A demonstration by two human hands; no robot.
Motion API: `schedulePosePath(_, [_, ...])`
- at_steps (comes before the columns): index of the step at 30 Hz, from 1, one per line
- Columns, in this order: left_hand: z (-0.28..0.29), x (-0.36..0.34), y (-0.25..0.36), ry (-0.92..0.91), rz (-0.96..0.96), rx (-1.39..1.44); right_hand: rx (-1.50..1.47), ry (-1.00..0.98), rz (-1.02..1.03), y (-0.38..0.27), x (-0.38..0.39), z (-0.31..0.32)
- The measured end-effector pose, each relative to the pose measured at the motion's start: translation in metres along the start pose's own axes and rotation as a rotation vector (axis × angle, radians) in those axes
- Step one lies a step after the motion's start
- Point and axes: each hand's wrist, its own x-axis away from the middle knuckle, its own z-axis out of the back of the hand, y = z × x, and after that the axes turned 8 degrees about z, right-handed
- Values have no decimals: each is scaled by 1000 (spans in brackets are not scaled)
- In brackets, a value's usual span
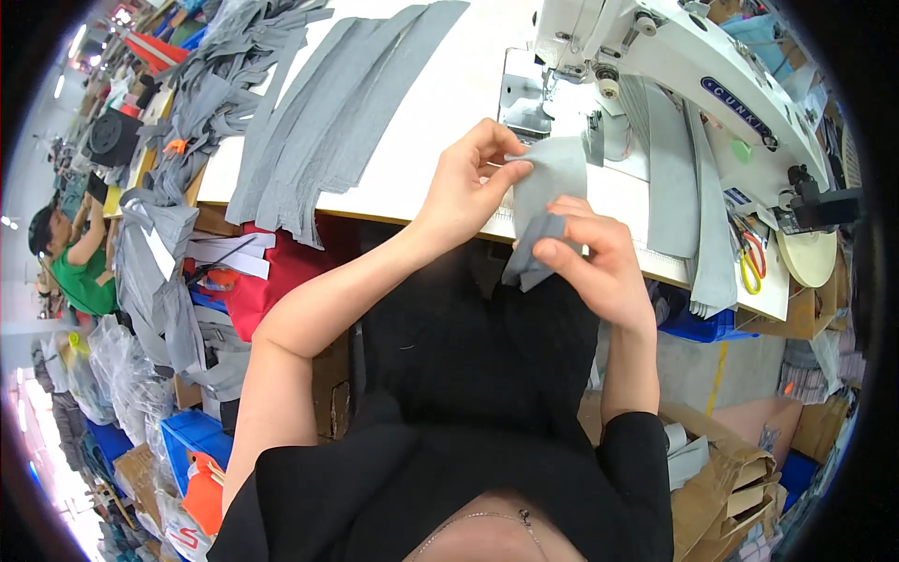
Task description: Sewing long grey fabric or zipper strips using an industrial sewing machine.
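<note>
A grey fabric piece [554, 173] hangs over the near edge of the white table, in front of the sewing machine [646, 47]. My left hand [476, 178] pinches its upper left edge between thumb and fingers, close to the presser foot [526, 114]. Lower down, my right hand [595, 253] grips a folded part of the same piece, its thumb and fingers closed on the cloth. The bottom of the fabric dangles above my black-clothed lap.
Stacked grey fabric strips [351, 103] lie to the left on the table [487, 47]. More grey panels [672, 169] drape over the right edge, beside scissors [752, 258] with yellow and red handles. A person in green [84, 276] works at far left. A cardboard box [721, 487] stands at lower right.
</note>
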Motion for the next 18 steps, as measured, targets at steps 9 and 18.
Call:
schedulePosePath(9, [-6,16,65,-145,91,426,373,500,39,-42,-2,-3])
schedulePosePath(18, [-8,12,66,-177,161,503,477,546,12,-37,-8,3])
